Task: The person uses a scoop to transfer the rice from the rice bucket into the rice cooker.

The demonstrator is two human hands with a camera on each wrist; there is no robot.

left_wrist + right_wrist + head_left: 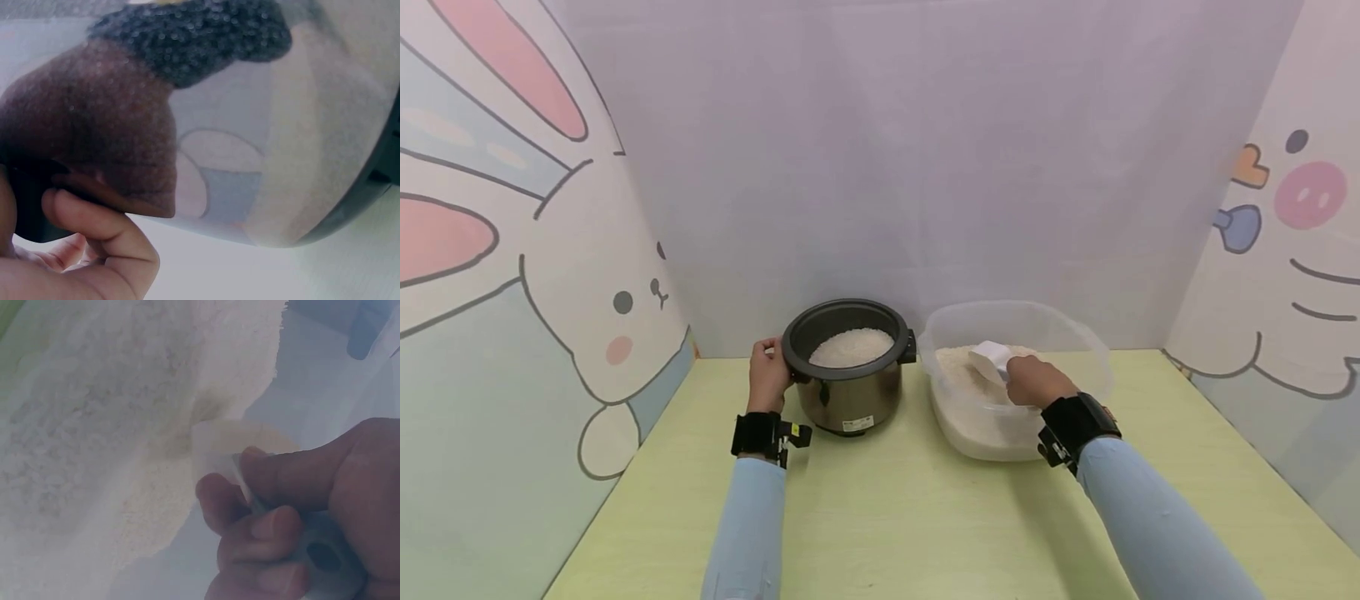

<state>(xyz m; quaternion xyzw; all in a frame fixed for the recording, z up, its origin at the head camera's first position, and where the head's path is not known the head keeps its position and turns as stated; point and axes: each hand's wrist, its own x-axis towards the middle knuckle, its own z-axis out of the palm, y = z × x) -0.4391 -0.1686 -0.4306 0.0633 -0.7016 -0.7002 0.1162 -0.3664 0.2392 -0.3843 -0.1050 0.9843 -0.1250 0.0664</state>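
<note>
At the left, my left hand [767, 379] grips the black side handle [37, 212] of a rice cooker [850, 400], fingers curled round it in the left wrist view. The cooker stands lidless, with white rice [853, 348] inside. To its right is a translucent plastic tub [1000, 312] holding more white rice [958, 368]. My right hand [1036, 382] holds a white scoop [991, 358] by its handle [325, 556], thumb and fingers wrapped around it. The scoop is inside the tub, tilted, its bowl close over the rice and pointing left.
Cooker and tub stand side by side near the back of a pale yellow-green table [910, 525]. A plain light curtain [917, 167] rises behind them. Cartoon-printed panels border the table on the left and right.
</note>
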